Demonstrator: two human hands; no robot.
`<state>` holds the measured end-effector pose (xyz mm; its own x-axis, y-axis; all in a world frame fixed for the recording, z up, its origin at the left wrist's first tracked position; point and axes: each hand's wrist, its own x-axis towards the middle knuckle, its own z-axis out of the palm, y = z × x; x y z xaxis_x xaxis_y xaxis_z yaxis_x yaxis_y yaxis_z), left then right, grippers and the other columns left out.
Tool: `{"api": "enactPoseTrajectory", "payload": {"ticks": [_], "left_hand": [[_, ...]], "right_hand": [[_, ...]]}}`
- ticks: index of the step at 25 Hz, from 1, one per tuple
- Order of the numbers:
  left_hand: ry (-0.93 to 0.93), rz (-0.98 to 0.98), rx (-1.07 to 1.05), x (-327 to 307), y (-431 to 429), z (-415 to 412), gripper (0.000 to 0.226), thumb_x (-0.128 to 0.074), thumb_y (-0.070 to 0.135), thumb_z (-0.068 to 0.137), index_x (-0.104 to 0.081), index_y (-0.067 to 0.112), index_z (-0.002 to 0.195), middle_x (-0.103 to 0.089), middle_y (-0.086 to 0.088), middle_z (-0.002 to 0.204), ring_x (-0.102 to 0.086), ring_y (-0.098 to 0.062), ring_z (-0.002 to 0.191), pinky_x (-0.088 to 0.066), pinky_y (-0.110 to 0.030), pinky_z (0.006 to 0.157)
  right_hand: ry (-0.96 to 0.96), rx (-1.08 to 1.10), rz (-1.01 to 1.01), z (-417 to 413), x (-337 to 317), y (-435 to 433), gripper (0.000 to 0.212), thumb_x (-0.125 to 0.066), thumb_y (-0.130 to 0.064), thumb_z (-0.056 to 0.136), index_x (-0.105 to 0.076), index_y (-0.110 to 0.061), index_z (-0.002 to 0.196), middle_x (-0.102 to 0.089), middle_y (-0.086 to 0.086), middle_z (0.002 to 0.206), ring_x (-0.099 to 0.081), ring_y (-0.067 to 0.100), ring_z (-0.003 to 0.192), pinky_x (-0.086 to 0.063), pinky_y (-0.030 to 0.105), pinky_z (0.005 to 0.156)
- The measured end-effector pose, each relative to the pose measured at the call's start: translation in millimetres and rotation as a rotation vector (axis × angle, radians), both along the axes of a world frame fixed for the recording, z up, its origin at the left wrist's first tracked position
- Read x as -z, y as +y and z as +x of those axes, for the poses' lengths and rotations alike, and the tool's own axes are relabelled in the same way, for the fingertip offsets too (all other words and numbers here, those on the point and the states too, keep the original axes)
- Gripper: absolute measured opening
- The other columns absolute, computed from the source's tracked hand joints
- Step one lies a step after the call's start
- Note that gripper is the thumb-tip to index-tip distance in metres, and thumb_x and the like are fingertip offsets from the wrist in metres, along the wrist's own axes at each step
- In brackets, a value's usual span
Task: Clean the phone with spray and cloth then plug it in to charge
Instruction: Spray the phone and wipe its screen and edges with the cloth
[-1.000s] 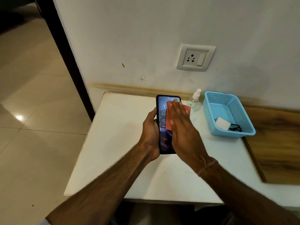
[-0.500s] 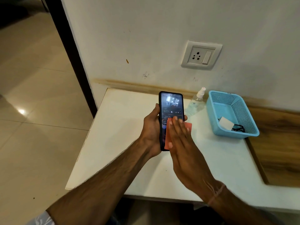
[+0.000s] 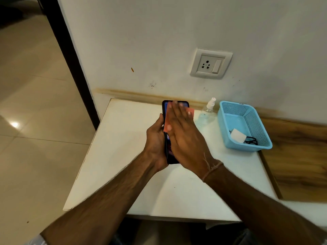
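Orange cloth is sitting pressed flat on the phone screen under my right hand; fingers are extended and held together, palm down, not curled round anything. My left hand is gripping the phone from behind and along its left edge, thumb and fingers clamped on the case, holding it upright-ish above the white table, not resting on it.

Change vs. half a sec ago: the cloth was sitting low, over the lower half of the screen, w/ the clock readout exposed. Now the right hand is riding at the top end and the cloth is covering the upper screen, corner overhanging the right edge. One sec ago it was also high. So I'm reading this as repeated up/down wipe strokes, i.e. wipe step is in progress, approx. mid-task.

Spray bottle is standing near the wall, just beside the blue basket. Charger w/ black cable is lying inside the basket. Wall socket is empty, so charging is not yet started. Switch position: can't tell.
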<state>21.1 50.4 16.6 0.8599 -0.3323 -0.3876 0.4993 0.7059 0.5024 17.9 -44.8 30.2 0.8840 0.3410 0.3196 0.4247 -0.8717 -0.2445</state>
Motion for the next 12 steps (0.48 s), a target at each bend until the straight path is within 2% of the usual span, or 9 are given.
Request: {"api": "enactPoseTrajectory", "payload": {"ticks": [2, 3, 5, 7, 9, 12], "left_hand": [[0.001, -0.038, 0.038, 3.5, 2.1, 2.1, 0.075, -0.037, 0.066, 0.097, -0.061, 0.007, 0.136, -0.062, -0.02, 0.137, -0.06, -0.036, 0.122, -0.039, -0.049, 0.115], [-0.003, -0.061, 0.049, 4.2, 2.2, 1.7, 0.077, -0.036, 0.066, 0.097, -0.058, 0.005, 0.139, -0.061, -0.022, 0.136, -0.059, -0.037, 0.118, -0.037, -0.051, 0.116], [-0.005, -0.066, 0.062, 5.2, 1.7, 0.9, 0.079, -0.034, 0.066, 0.097, -0.056, 0.004, 0.141, -0.062, -0.023, 0.127, -0.061, -0.033, 0.107, -0.041, -0.046, 0.109], [-0.01, -0.057, 0.074, 5.5, 0.1, 1.8, 0.078, -0.034, 0.066, 0.098, -0.06, 0.005, 0.138, -0.067, -0.02, 0.119, -0.065, -0.03, 0.101, -0.049, -0.041, 0.097], [-0.008, -0.008, 0.059, 4.9, -1.7, 2.3, 0.073, -0.035, 0.066, 0.098, -0.068, 0.009, 0.129, -0.072, -0.015, 0.115, -0.07, -0.028, 0.098, -0.054, -0.037, 0.089], [-0.004, 0.03, 0.054, 0.9, -3.4, -2.0, 0.066, -0.036, 0.063, 0.099, -0.075, 0.014, 0.119, -0.074, -0.014, 0.117, -0.072, -0.028, 0.1, -0.054, -0.038, 0.091]], "right_hand": [[0.084, -0.099, 0.008, -34.9, 11.1, -5.7, 0.069, 0.0, -0.047, 0.099, -0.013, -0.006, 0.152, -0.005, 0.004, 0.161, -0.001, 0.016, 0.149, -0.008, 0.037, 0.122], [0.072, -0.124, -0.011, -49.7, 16.8, -15.1, 0.065, -0.004, -0.047, 0.101, -0.015, -0.009, 0.153, -0.008, 0.002, 0.161, -0.002, 0.015, 0.15, -0.013, 0.038, 0.122], [0.046, -0.133, -0.053, -67.1, 24.0, -36.6, 0.056, -0.021, -0.04, 0.103, -0.018, -0.014, 0.153, -0.015, 0.0, 0.161, -0.009, 0.012, 0.149, -0.024, 0.04, 0.119], [0.053, -0.127, -0.079, -62.4, 22.0, -51.3, 0.056, -0.024, -0.037, 0.103, -0.017, -0.014, 0.154, -0.015, 0.0, 0.161, -0.01, 0.012, 0.149, -0.026, 0.04, 0.118], [0.032, -0.116, -0.082, -40.8, 12.5, -49.1, 0.055, -0.022, -0.032, 0.104, -0.013, -0.011, 0.154, -0.011, 0.003, 0.162, -0.006, 0.013, 0.15, -0.021, 0.041, 0.12], [0.061, -0.044, 0.017, 5.4, -9.4, -31.5, 0.055, -0.023, -0.032, 0.104, -0.011, -0.014, 0.154, -0.005, -0.002, 0.162, 0.0, 0.009, 0.149, -0.012, 0.038, 0.122]]}}
